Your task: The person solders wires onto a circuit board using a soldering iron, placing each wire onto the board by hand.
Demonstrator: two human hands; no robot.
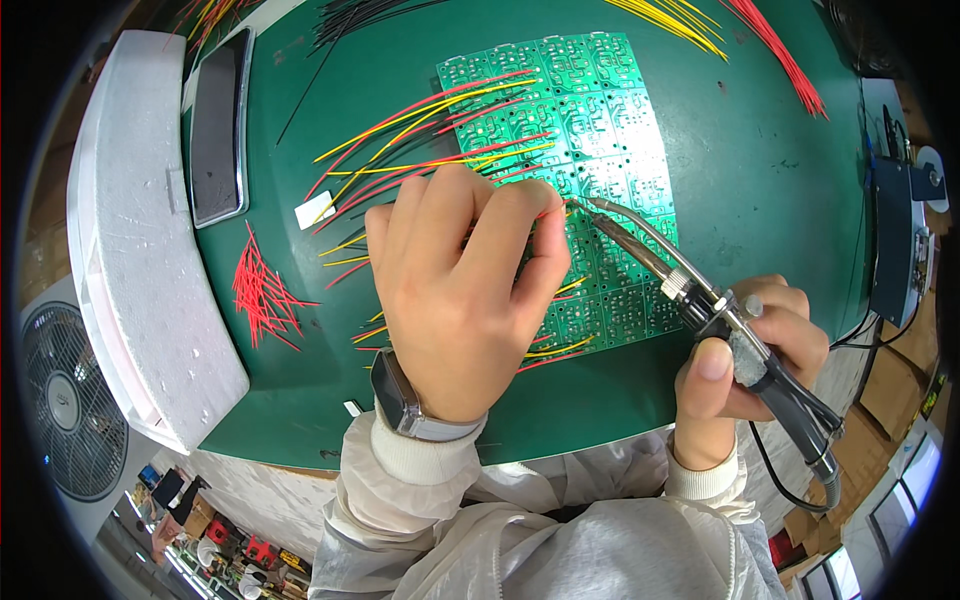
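Observation:
A green panel of circuit boards [600, 120] lies on the green work mat, with red, yellow and black wires [400, 125] standing out from it toward the left. My left hand [455, 280] is over the panel's left part, its thumb and forefinger pinched on a red wire whose end shows at the fingertips. Most of that wire is hidden behind the hand. My right hand [715, 385] is wrapped around a soldering iron [765, 375] with a thin metal feed tube along it. The iron's tip points up and left, close to my left fingertips, at the board.
Short red wires [265, 290] lie in a pile at left, beside a white foam box [150, 240] and a phone [218, 130]. Bundles of black [365, 15], yellow [680, 22] and red wires [780, 60] lie along the far side. A fan [70, 400] stands beyond the mat's left.

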